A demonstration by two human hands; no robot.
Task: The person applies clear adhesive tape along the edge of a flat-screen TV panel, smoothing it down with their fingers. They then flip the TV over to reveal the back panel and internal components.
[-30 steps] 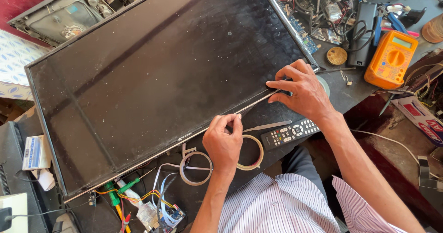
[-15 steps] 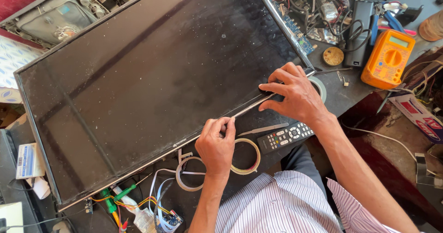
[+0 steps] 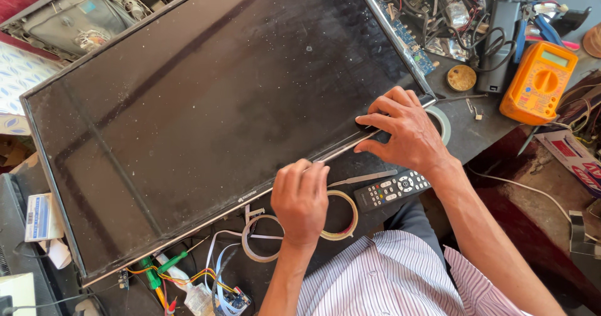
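Observation:
A large flat television panel (image 3: 206,109) lies face up on the bench, its dark screen dusty. Along its near edge runs a thin silver bezel strip (image 3: 341,150). My left hand (image 3: 300,200) has its fingertips curled over that strip near the middle of the edge. My right hand (image 3: 400,128) grips the same strip near the panel's right corner, fingers on top and thumb below. A metal pair of tweezers (image 3: 363,178) and a black remote control (image 3: 391,191) lie just in front of the edge, between my hands.
Two tape rolls (image 3: 341,216) and loose coloured wires (image 3: 181,278) lie by my left wrist. An orange multimeter (image 3: 538,84), circuit boards (image 3: 438,9) and cables sit at the right. An opened device casing (image 3: 75,19) is at the far left.
Both hands stay on the bezel strip, shifting only slightly along the edge. The view has tilted a little, so the panel sits lower left in the frame.

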